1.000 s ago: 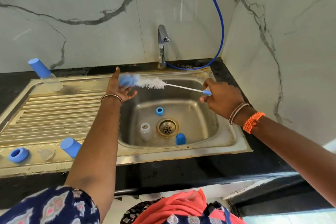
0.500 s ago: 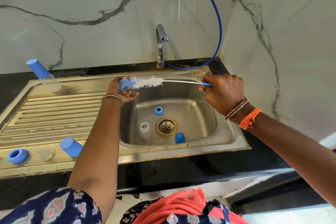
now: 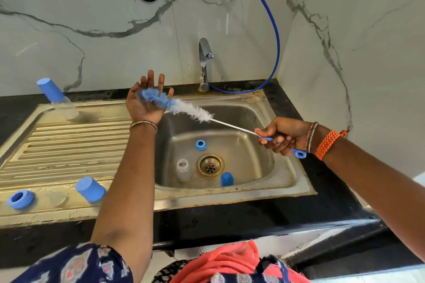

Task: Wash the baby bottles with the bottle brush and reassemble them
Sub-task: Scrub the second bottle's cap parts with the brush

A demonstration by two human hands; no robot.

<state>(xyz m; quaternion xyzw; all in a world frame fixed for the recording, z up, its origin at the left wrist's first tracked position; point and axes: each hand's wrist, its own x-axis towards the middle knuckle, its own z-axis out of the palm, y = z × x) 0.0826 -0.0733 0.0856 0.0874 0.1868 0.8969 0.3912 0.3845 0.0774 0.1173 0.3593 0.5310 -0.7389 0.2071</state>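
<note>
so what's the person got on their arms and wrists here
Both forearms are bare. The left hand has a thin metallic bangle at the wrist, and a navy patterned sleeve shows at the upper arm. The right hand has a slim multicoloured beaded bangle at the wrist, with a thick orange braided thread band behind it.

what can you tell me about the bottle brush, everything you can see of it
The bottle brush is long and thin: a blue bristle tip, then fluffy white bristles, a thin white stem that could be wire or plastic, and a blue plastic handle ending in a loop. It is held in the air above the sink, slanting down from the tip to the handle. The right hand grips the handle; the blue tip lies across the palm of the left hand, whose fingers are straight. The bristles look ruffled; whether they are wet cannot be told.
</note>
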